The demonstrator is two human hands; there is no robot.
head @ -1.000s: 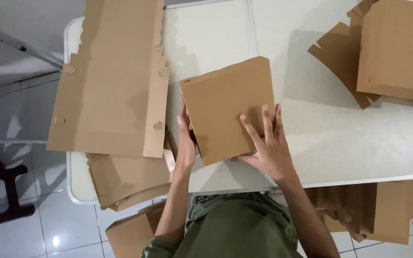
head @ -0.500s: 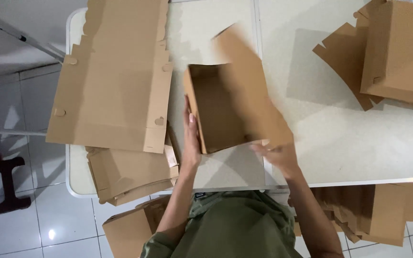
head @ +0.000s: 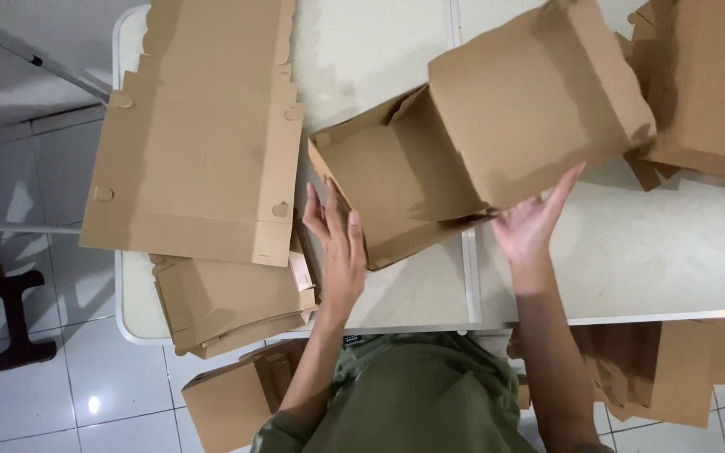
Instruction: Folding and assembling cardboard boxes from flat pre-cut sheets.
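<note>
Pretty much everything here is plain kraft brown: the half-folded box (head: 480, 143) in the middle, the flat cardboard sheet (head: 203, 134) left of it, and the finished boxes (head: 706, 84) right of it. The tabletop (head: 631, 260) under the box is off-white with faint speckles. The floor (head: 60, 377) left of the box is glossy white tile. The shirt (head: 413, 394) below it is olive green.

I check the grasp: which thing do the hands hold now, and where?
Neither hand grips: the left hand lies flat against the open cardboard box's left wall, the right hand under its lid.
</note>
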